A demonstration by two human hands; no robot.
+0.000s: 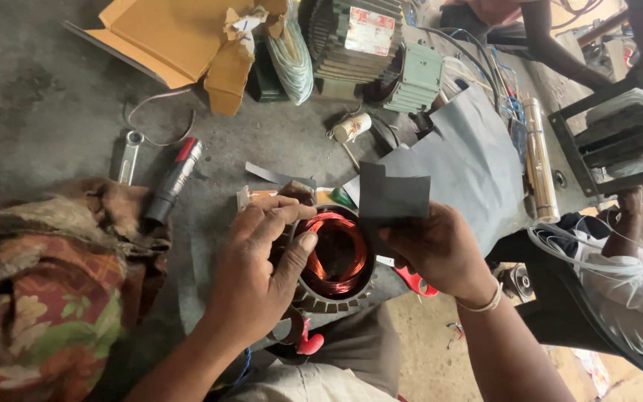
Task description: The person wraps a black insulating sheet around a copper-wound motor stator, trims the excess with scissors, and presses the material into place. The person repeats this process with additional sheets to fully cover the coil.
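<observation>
While the left hand pinches the rim of a copper-wound stator at frame centre, the right hand pinches dark insulation paper just above it.

Dim, flat daylight — brighter glare upper right, wide-angle bending at the edges.

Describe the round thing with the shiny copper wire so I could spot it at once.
Start at the big grey ribbed motor at the top and come straight down to the person's two hands. Between them sits the stator, a round metal ring; the left hand touches its rim, and the right hand holds a dark paper piece above it. Only it has glossy orange-red copper coils inside.
</observation>
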